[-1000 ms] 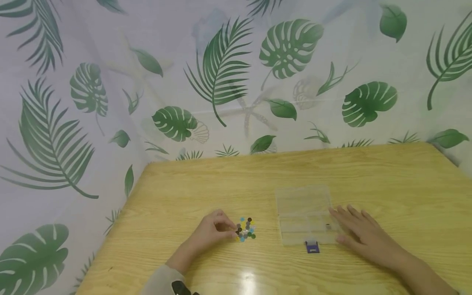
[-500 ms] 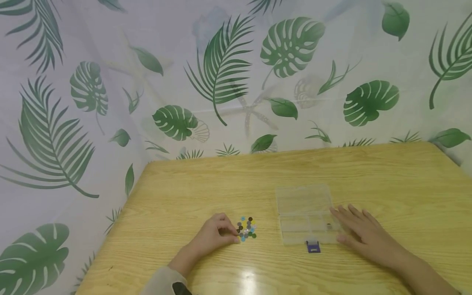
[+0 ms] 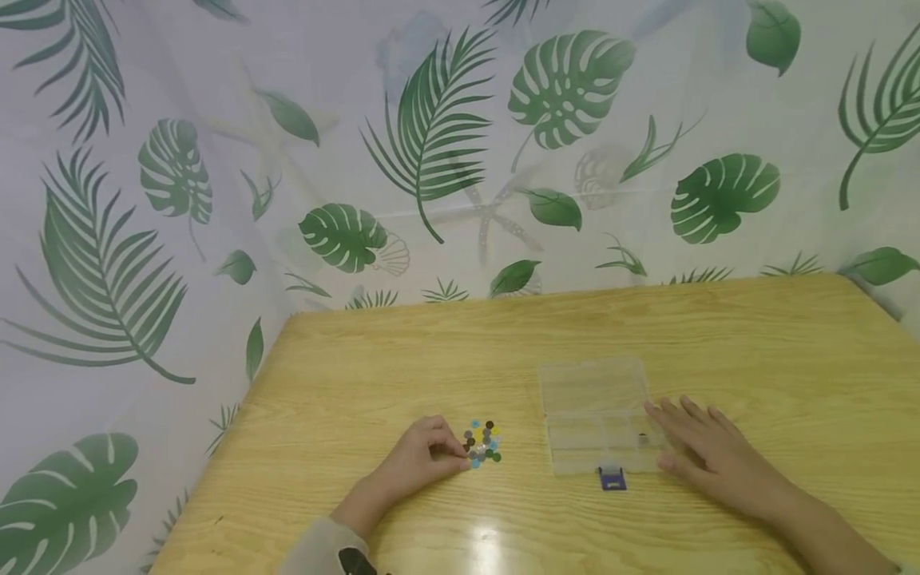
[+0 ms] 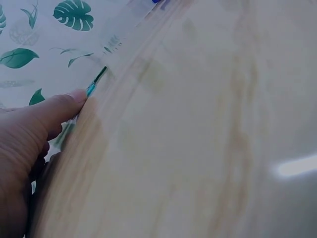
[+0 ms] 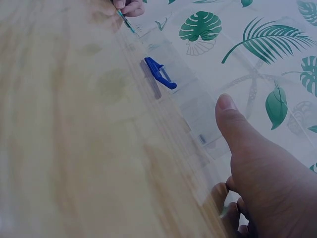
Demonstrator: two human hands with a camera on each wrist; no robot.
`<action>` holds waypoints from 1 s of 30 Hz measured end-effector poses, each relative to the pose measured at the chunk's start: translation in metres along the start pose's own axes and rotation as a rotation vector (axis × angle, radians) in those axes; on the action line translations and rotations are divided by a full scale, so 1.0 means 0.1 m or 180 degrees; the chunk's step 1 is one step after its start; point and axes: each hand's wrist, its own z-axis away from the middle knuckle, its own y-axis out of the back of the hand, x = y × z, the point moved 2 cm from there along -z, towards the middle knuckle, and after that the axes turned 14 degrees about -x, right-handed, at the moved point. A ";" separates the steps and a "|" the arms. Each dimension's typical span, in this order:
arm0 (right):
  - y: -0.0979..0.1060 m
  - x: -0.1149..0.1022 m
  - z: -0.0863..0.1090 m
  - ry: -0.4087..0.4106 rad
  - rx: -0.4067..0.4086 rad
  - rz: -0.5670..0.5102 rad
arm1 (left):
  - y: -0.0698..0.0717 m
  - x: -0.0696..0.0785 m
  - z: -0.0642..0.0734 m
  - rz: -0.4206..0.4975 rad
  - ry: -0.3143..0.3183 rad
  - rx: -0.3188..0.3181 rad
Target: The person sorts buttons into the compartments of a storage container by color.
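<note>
Small flat round discs in blue, black, grey, yellow and green lie in a loose group on the wooden table. My left hand is at the group's near left edge, its thumb and forefinger pinching a small disc mostly hidden by the fingertips. A clear plastic compartment box lies to the right with its lid folded back flat. One dark disc sits in its right compartment. The fingers of my right hand are extended, tips at the box's right side. The blue latch hangs at the front.
The wooden table reaches back to a white cloth printed with green leaves, which also runs along the left side. A bright light reflection shows near the front of the table.
My left thumb and forefinger have come together at the pile's near left edge, and the yellow disc there is now covered. My right hand stays beside the box. The view shifts slightly.
</note>
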 end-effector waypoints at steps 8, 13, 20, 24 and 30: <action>-0.01 0.03 0.00 -0.0040 -0.0039 -0.0017 | -0.01 -0.03 -0.01 0.0056 0.0086 -0.0004; -0.01 0.03 0.01 -0.0057 -0.0050 -0.0002 | 0.01 -0.04 0.01 0.0194 0.0095 0.0007; 0.00 0.02 0.02 -0.0089 -0.0078 -0.0032 | 0.03 -0.03 0.01 0.0246 0.0078 -0.0079; 0.01 0.00 0.02 -0.0092 -0.0091 -0.0074 | 0.04 0.04 -0.01 0.0271 -0.0044 -0.0075; 0.01 -0.01 0.01 -0.0089 -0.0076 -0.0034 | 0.04 0.27 -0.08 0.0172 -0.0514 -0.0072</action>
